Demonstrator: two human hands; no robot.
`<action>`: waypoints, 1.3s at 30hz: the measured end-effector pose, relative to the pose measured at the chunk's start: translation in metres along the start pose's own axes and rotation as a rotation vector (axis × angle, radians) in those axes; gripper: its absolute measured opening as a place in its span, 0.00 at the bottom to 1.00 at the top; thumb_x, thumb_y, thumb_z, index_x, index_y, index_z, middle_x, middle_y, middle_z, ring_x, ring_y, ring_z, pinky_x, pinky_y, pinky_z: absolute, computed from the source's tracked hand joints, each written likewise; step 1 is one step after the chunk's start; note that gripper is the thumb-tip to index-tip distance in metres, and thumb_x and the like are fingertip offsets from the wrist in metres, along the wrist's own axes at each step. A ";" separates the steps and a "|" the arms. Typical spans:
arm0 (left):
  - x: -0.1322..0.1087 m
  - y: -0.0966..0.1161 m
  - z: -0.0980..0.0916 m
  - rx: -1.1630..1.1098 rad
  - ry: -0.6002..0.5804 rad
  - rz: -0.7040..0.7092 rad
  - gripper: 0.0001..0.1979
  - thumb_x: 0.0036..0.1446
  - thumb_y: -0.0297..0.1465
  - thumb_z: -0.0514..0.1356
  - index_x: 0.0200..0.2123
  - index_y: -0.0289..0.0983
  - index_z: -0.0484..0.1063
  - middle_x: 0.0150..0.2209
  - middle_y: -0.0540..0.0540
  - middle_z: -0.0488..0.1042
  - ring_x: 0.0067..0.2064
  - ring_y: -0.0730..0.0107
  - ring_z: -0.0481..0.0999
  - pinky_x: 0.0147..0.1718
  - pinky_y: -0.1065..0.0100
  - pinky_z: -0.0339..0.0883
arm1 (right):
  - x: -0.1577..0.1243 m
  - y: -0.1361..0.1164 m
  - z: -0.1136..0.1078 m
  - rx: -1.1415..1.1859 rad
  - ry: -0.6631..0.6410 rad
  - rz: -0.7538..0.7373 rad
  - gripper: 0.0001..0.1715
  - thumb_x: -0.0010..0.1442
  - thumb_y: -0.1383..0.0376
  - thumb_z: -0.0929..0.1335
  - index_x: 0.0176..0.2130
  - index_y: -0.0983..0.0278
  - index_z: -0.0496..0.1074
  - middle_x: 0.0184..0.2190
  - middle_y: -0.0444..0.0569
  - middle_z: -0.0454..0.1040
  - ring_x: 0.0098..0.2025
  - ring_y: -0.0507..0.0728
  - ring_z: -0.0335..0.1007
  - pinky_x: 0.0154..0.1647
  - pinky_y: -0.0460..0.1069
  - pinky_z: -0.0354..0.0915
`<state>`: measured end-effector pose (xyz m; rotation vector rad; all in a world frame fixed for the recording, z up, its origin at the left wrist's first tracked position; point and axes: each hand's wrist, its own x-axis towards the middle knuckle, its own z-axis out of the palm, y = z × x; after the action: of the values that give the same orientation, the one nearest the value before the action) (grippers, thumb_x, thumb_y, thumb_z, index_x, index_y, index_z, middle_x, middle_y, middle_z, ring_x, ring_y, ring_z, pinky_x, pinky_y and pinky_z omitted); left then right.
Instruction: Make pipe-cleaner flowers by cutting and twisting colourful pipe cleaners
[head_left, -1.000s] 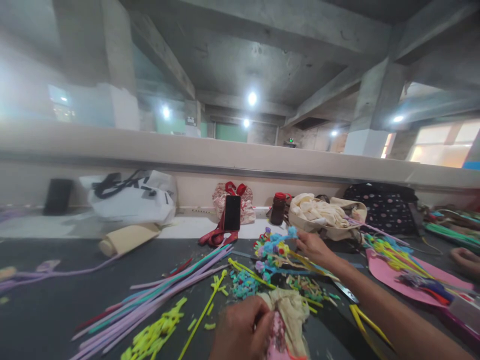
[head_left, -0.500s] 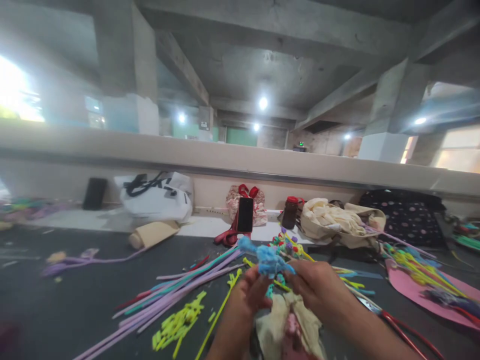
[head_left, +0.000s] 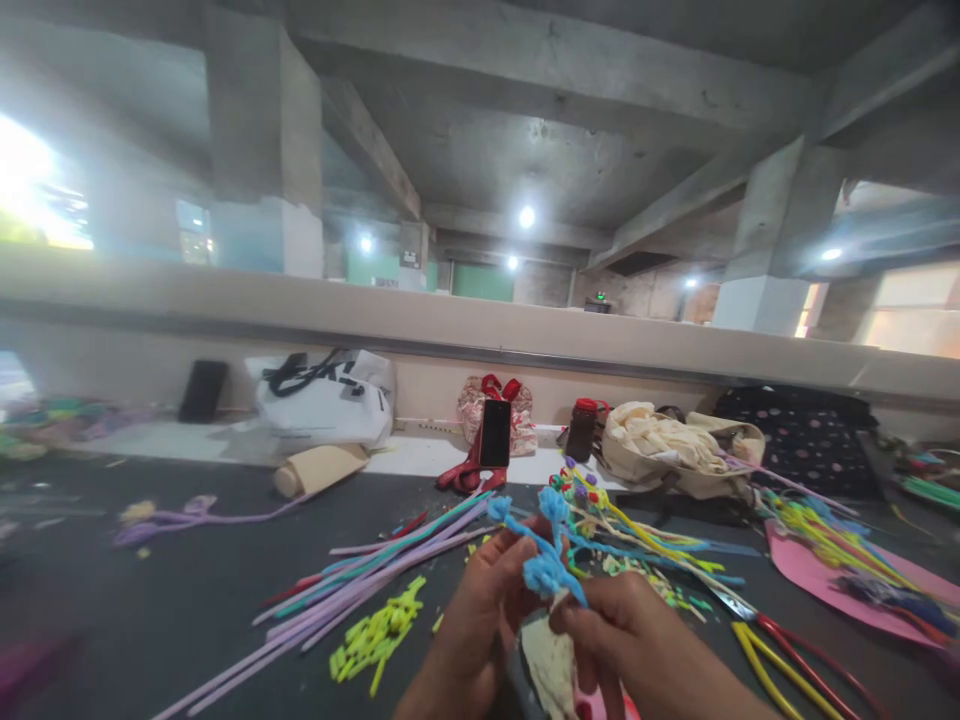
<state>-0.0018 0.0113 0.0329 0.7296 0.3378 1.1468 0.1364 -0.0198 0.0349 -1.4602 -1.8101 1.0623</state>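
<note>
A branching shape of fuzzy blue chenille stems [head_left: 546, 576], with curled knob-like ends, is between my hands over the dark table. My left hand [head_left: 484, 605] pinches its left side, fingers bent around the lower branches. From the right, my right hand [head_left: 637, 625] grips the lower blue end between thumb and fingers. Just below the hands lies a crumpled cream cloth [head_left: 549, 660], partly hidden by them. Small yellow cut pieces [head_left: 382, 630] are piled left of my left hand. Red-handled scissors [head_left: 776, 635] rest right of my right hand, with a bent yellow stem [head_left: 750, 660] beside them.
Long lilac stems [head_left: 360, 590] fan out at left. Multicoloured stems [head_left: 637, 525] lie beyond my hands, and others are on a pink sheet [head_left: 795, 565]. Along the back stand a phone [head_left: 495, 433], a white bag [head_left: 322, 400], a dark bottle [head_left: 581, 432] and a beige bag [head_left: 637, 460].
The blue stems, bunched together before, now show separate branches, and both hands sit slightly lower. The long yellow stem left of my hands is gone from there; a bent yellow one shows by the scissors.
</note>
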 end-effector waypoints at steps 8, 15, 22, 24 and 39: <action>-0.001 0.002 -0.007 0.082 -0.074 -0.110 0.10 0.41 0.32 0.64 0.29 0.34 0.73 0.21 0.48 0.74 0.22 0.76 0.70 0.21 0.75 0.59 | -0.011 -0.002 0.006 -0.293 0.012 -0.124 0.16 0.54 0.65 0.59 0.17 0.64 0.62 0.14 0.39 0.61 0.18 0.47 0.58 0.16 0.41 0.49; -0.001 0.001 -0.013 0.145 -0.255 -0.133 0.15 0.39 0.36 0.65 0.31 0.32 0.75 0.19 0.46 0.74 0.23 0.73 0.71 0.23 0.74 0.60 | -0.034 -0.019 -0.007 -0.359 0.018 -0.262 0.13 0.53 0.59 0.63 0.24 0.63 0.68 0.18 0.40 0.62 0.22 0.49 0.55 0.21 0.43 0.51; -0.015 0.001 -0.002 0.258 -0.409 -0.277 0.15 0.33 0.34 0.67 0.28 0.31 0.75 0.18 0.46 0.74 0.20 0.75 0.69 0.19 0.76 0.58 | -0.048 -0.012 -0.026 0.039 0.235 -0.337 0.18 0.50 0.56 0.67 0.41 0.59 0.69 0.27 0.44 0.67 0.27 0.52 0.62 0.26 0.45 0.59; -0.015 -0.001 -0.001 0.314 -0.400 -0.288 0.13 0.33 0.32 0.67 0.25 0.32 0.76 0.18 0.48 0.73 0.20 0.76 0.68 0.20 0.75 0.57 | -0.051 -0.013 -0.026 0.026 0.195 -0.387 0.20 0.47 0.60 0.70 0.42 0.56 0.69 0.30 0.43 0.65 0.28 0.51 0.61 0.26 0.45 0.58; 0.004 -0.027 -0.015 0.656 -0.278 -0.284 0.23 0.29 0.49 0.65 0.20 0.33 0.73 0.13 0.51 0.67 0.14 0.81 0.60 0.15 0.77 0.49 | -0.061 0.022 -0.036 0.017 0.245 -0.348 0.22 0.48 0.61 0.68 0.45 0.56 0.67 0.32 0.42 0.68 0.29 0.51 0.64 0.27 0.44 0.60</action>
<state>0.0095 0.0145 0.0043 1.3524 0.5709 0.6429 0.1922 -0.0690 0.0374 -1.1521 -1.7866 0.6921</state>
